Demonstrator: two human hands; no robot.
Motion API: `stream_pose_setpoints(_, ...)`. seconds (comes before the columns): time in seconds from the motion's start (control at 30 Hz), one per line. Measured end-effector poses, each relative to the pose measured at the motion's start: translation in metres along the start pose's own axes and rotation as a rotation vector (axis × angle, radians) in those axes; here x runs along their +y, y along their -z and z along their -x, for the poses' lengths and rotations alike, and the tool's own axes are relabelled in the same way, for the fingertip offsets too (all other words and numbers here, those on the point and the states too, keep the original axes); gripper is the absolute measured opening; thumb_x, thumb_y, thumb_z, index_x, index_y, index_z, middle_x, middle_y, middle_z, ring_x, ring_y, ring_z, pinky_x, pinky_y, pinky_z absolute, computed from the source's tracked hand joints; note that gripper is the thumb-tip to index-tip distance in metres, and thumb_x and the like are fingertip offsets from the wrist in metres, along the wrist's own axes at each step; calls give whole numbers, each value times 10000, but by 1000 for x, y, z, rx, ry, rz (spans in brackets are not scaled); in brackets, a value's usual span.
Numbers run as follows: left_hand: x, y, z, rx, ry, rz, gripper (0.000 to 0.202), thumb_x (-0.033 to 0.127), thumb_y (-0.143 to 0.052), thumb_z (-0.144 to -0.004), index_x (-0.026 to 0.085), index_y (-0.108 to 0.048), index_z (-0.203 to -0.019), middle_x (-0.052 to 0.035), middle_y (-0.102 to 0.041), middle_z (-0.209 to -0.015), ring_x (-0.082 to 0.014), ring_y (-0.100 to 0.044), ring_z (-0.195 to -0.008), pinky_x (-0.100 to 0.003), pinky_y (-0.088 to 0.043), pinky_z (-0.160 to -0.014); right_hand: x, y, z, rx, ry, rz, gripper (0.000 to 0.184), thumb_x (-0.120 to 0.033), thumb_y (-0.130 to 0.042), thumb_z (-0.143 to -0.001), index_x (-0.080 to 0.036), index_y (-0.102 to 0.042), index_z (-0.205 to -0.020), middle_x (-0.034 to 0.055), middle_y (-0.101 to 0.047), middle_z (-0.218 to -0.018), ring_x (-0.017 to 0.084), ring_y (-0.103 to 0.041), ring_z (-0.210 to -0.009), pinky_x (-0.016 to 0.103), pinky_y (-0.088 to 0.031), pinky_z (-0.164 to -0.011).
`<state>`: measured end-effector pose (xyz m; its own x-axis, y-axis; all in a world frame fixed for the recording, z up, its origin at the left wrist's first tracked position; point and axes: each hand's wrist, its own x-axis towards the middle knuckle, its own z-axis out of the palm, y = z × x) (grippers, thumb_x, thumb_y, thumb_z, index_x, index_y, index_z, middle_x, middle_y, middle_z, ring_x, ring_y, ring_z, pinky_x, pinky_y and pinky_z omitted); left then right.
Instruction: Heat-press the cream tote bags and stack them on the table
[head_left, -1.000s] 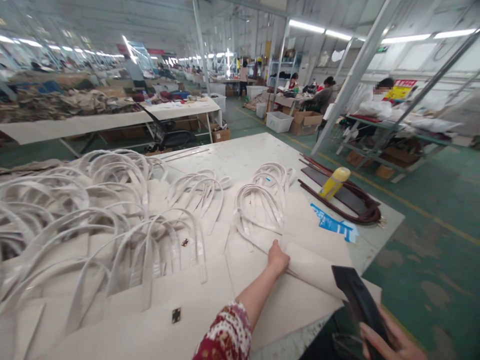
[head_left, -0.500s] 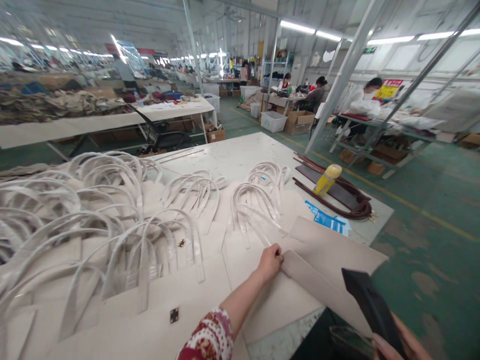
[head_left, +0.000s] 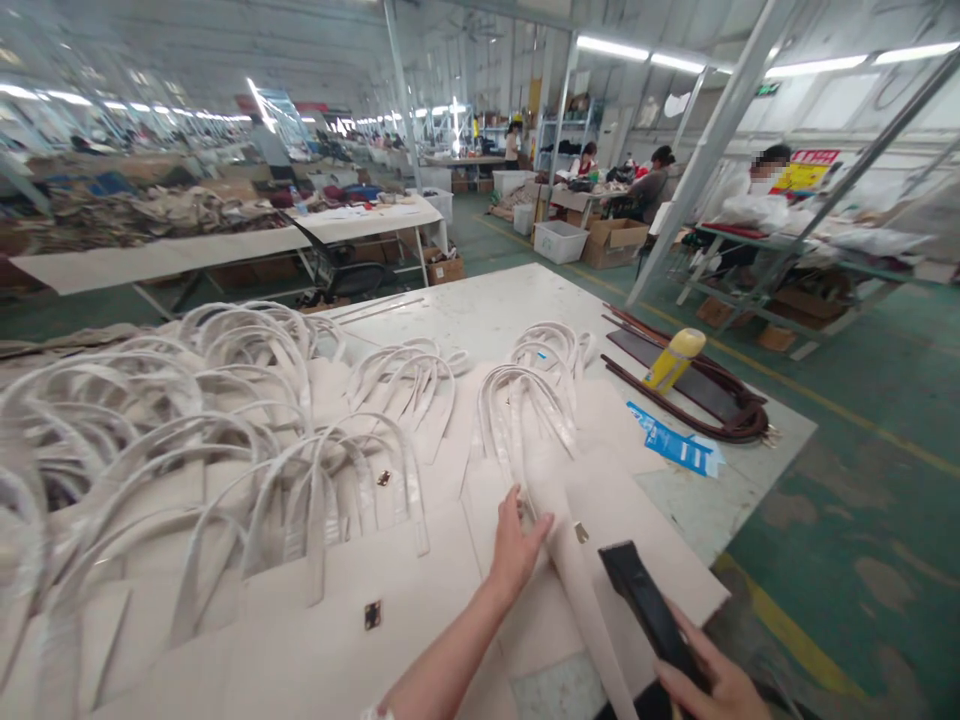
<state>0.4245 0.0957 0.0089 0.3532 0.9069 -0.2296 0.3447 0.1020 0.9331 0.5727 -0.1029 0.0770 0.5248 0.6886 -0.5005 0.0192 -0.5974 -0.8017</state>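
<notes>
Your hands work a cream bag panel at the near edge of the tabletop (head_left: 495,310).

At your far left, looped white handles (head_left: 225,400) lie heaped over flat cream pieces, one of them bearing a small metal clasp (head_left: 373,614). Your left hand (head_left: 517,545) lies open on the cream bag panel (head_left: 637,520), fingers spread and thumb against its raised fold; that grip closes on nothing. Just right of the fold, your right hand (head_left: 712,685) keeps a closed grip on a flat black tool (head_left: 645,605), which slants up over the panel. Further right and back lie a blue paper (head_left: 679,447), a yellow bottle (head_left: 673,360) and dark brown straps (head_left: 705,405). On the floor beyond stand a white bin (head_left: 559,242) and an open cardboard box (head_left: 615,242); you cannot tell their contents from here.
</notes>
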Motion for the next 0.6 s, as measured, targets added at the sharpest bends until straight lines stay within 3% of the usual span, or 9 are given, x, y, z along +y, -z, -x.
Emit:
stream_pose_setpoints(0.13, -5, -12, 27, 44, 187, 268, 905, 424, -624, -655, 143, -108, -1343, -191, -321, -1279, -250, -452, -1065, -327, -378, -860, -12, -29, -5, -174, 192, 34, 622, -443, -635, -559, -179, -576, -1119, 79, -610, -1104, 297, -557, -983, 319, -518, -735)
stream_pose_setpoints(0.23, -12, -2, 23, 79, 181, 379, 892, 290, -666, -611, 186, -157, -1336, -157, -378, -1263, -225, -511, -985, -320, -413, -821, -15, -42, -6, -288, 200, 51, 629, -407, -620, -585, -200, -532, -1172, 65, -586, -1142, 286, -574, -937, 315, -528, -682)
stream_pose_setpoints(0.3, -23, 9, 14, 86, 150, 479, 701, 164, -624, -592, 170, -362, -1242, -116, -485, -1176, -202, -528, -954, -299, -417, -825, -15, -48, -9, -377, 175, 51, 658, -396, -618, -595, -202, -490, -1210, 77, -639, -1016, 237, -614, -725, 278, -518, -527)
stream_pose_setpoints(0.37, -36, 18, 6, 81, 147, 569, 477, 106, -562, -576, 149, -529, -1050, -82, -575, -1051, -192, -533, -949, -281, -420, -824, -17, -53, -14, -413, 135, 34, 685, -405, -584, -641, -198, -403, -1269, 44, -654, -752, 151, -548, -484, 232, -444, -387)
stream_pose_setpoints(0.47, -56, 26, 2, 81, 211, 647, 352, 158, -527, -606, 147, -547, -957, -66, -630, -903, -192, -579, -847, -289, -468, -706, -25, -61, -29, -391, 52, 3, 708, -401, -521, -709, -207, -245, -1331, -54, -511, -524, 94, -444, -364, 200, -385, -325)
stream_pose_setpoints(0.6, -70, 28, 5, 65, 287, 733, 393, 194, -537, -595, 153, -523, -985, -45, -644, -770, -177, -604, -675, -272, -473, -558, -34, -71, -54, -417, -9, 16, 619, -355, -513, -721, -242, -293, -1288, -81, -442, -543, 101, -480, -358, 210, -403, -302)
